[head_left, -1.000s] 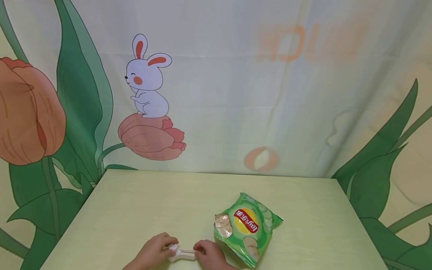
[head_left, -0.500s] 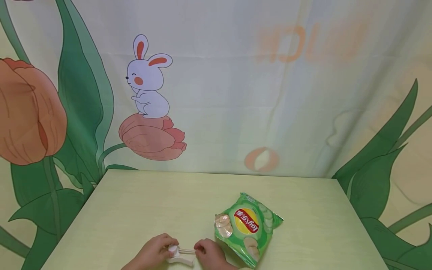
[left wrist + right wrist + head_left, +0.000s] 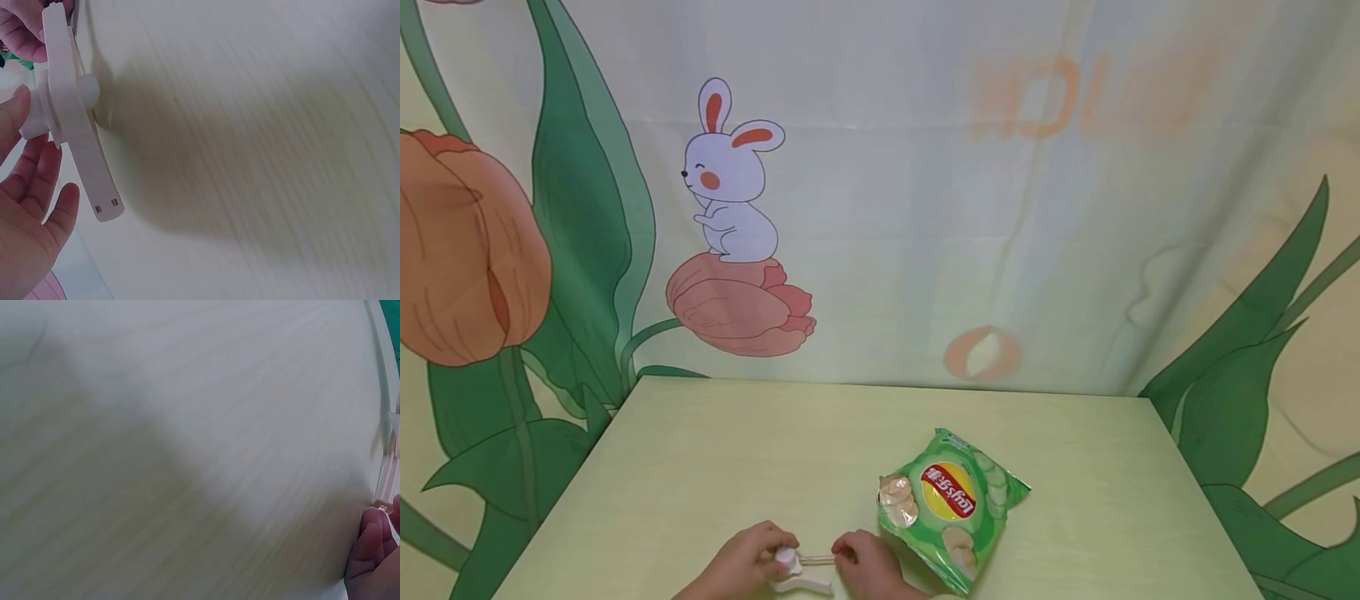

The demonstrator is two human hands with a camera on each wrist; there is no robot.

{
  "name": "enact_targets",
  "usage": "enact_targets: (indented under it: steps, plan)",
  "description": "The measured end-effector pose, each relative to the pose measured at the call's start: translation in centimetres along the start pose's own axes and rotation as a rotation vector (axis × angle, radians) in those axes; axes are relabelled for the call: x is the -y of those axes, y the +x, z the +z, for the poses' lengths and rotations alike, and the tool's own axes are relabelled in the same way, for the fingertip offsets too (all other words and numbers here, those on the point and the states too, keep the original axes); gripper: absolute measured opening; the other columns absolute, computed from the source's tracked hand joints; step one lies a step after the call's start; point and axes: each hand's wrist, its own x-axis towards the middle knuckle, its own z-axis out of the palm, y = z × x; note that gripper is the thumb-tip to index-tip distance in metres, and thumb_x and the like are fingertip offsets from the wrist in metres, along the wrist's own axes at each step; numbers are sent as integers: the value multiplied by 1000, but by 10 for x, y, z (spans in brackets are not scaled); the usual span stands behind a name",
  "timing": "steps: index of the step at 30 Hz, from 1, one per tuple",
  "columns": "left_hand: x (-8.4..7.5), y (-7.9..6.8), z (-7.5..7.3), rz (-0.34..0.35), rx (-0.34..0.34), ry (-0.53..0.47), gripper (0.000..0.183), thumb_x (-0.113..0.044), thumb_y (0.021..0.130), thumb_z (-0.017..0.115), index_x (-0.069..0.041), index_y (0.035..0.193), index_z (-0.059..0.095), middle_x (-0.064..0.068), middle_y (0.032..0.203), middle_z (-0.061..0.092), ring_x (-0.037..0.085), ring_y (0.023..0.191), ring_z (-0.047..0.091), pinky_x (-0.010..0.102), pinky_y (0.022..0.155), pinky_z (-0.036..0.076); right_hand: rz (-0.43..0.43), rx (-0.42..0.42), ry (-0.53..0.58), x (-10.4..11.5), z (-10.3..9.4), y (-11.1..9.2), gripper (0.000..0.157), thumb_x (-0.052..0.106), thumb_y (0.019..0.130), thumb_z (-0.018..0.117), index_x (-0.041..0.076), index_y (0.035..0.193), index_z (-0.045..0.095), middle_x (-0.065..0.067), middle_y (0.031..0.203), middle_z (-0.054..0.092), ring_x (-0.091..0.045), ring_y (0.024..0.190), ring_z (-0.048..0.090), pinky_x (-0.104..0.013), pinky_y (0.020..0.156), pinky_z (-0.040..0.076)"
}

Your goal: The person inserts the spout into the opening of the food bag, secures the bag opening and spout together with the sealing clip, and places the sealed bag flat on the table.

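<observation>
A white bag clip [image 3: 788, 560] with a round cap lies between my hands near the table's front. In the head view its solid arm [image 3: 805, 587] stands apart from two thin parallel rods [image 3: 817, 560]. My left hand [image 3: 748, 554] pinches the clip at the round cap. At the rods' free end, my right hand [image 3: 868, 567] pinches with curled fingertips. The left wrist view shows the clip's long flat bar [image 3: 90, 169] from the side, with the cap [image 3: 37, 112] between left thumb and fingers. Only part of the right hand [image 3: 375, 562] shows in the right wrist view.
A green bag of potato chips [image 3: 947, 512] lies just beyond and right of my right hand, close to it. The pale yellow table [image 3: 737, 450] ends at a printed curtain [image 3: 880, 208] with a rabbit and tulips.
The clip's solid arm has swung away from the thin rods toward the table's front. Both hands stay nearly in place, and the chip bag has not moved.
</observation>
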Motion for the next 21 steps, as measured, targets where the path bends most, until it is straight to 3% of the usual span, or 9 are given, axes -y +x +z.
enact_targets:
  steps: [11,21]
  plan:
    - [-3,5,6,-59,-55,79,29,-36,75,65,-14,92,60,-8,84,53,8,77,54,23,66,44,24,23,-19,-1,0,1,4,13,77,62,11,74,64,9,66,50,0,59,42,-18,54,35]
    - [-7,9,5,-91,-56,71,27,-36,76,65,-15,91,60,-9,84,53,7,77,53,23,66,43,31,40,5,1,-1,1,4,13,78,62,11,75,63,8,66,51,-1,59,42,-20,54,36]
